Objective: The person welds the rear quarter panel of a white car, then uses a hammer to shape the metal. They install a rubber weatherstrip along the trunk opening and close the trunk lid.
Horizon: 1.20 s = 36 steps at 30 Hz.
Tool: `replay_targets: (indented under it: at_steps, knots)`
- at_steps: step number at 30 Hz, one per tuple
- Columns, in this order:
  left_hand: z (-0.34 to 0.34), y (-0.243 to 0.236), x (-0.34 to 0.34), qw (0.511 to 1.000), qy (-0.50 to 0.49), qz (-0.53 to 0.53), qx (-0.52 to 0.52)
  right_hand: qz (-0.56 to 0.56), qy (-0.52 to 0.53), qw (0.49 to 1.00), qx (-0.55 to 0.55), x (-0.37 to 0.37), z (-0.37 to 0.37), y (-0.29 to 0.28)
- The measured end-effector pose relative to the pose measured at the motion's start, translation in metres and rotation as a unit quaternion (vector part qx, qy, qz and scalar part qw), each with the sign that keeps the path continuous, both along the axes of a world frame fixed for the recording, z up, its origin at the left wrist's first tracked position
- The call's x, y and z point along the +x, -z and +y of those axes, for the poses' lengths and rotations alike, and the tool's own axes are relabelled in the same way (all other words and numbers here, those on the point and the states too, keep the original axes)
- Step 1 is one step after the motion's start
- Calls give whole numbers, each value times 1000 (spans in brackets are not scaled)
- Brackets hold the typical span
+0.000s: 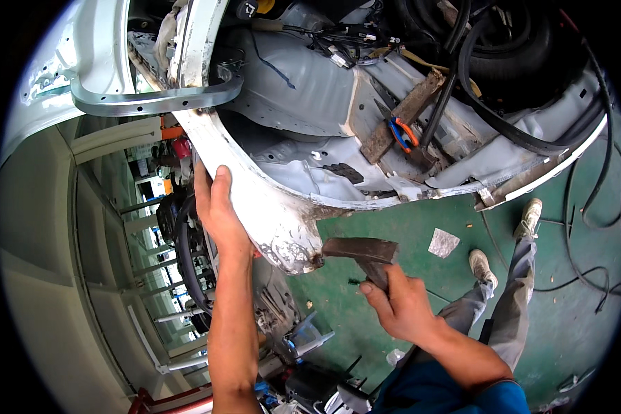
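My left hand (219, 217) grips the outer edge of a white car-body panel (272, 214), fingers wrapped along its side. The panel's lower corner is scraped and dirty, with dark bare patches. My right hand (403, 307) is closed round a steel hammer (359, 252); the hammer's head is just to the right of that scraped corner, very close to it. Whether they touch I cannot tell. Above, a curved metal strip with holes (145, 103) crosses the white pillar. The underside of my left fingers is hidden by the panel.
The grey body interior (290, 90) holds orange-blue pliers (401, 134), a wooden piece (428, 90), wiring and black hoses (517, 138). On the green floor (379, 224) are my feet, cables (573, 276) and a crumpled wrapper (444, 243). Assorted parts (303, 338) lie at lower middle.
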<state>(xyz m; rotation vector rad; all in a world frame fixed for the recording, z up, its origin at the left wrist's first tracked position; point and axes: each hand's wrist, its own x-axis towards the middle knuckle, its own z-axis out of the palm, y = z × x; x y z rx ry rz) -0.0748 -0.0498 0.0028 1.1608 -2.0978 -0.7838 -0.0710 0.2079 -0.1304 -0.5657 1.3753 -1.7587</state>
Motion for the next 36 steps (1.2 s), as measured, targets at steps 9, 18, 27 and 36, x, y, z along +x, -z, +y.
replay_targets:
  at_steps: [9,18,27,36]
  knots:
    - [-3,-3,2,999,9,14,33,-11,7,1000,4,-19,2,-12]
    - [-14,0,9,1000,-19,14,4,53,-52,997,36,-28,4,-9]
    - [-28,6,23,987,1,-71,-145,202,-174,947,177,-65,66,3]
    - [-16,4,19,974,-53,-139,-171,331,-230,821,404,-94,209,23]
